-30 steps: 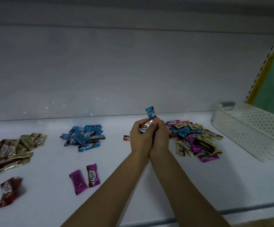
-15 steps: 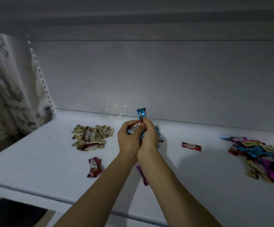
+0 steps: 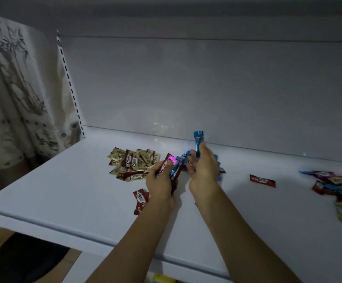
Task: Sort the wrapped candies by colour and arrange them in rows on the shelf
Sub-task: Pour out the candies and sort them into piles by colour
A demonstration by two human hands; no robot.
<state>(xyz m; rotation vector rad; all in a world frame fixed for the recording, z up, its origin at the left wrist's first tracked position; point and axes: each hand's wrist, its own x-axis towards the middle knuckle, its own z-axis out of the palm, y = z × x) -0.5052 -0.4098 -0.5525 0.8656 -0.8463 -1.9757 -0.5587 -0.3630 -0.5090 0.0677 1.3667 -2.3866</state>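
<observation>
- White shelving filled the view: a pale back panel, a slotted upright at the left, and beyond it a curtain printed with bamboo.
- Shelf: white, dimly lit, carrying every candy not in the hands.
- Left hand: fingers curled round a mixed bundle of wrappers. At least three showed: one red-and-white, one pink, one blue. The grip hid the full count.
- Right hand: thumb and fingers pinched one blue candy, held upright above the shelf, in front of the blue group.
- Gold pile: left of the hands, loosely heaped, roughly a dozen; overlaps prevented an exact count.
- Blue group: mostly hidden behind the right hand; number could not be told.
- Dark red candies: beside the left wrist, one or perhaps two overlapping.
- Single red candy: one, lying alone between the hands and the unsorted heap.
- Unsorted heap: far right, cut by the frame edge; blue, pink, gold and red mixed, well over ten.
- Progress, as judged: sorting was partway. Colour groups had been started, while the heap and the bundle were left to sort. No tidy rows were visible, so the arranging looked wholly undone.
</observation>
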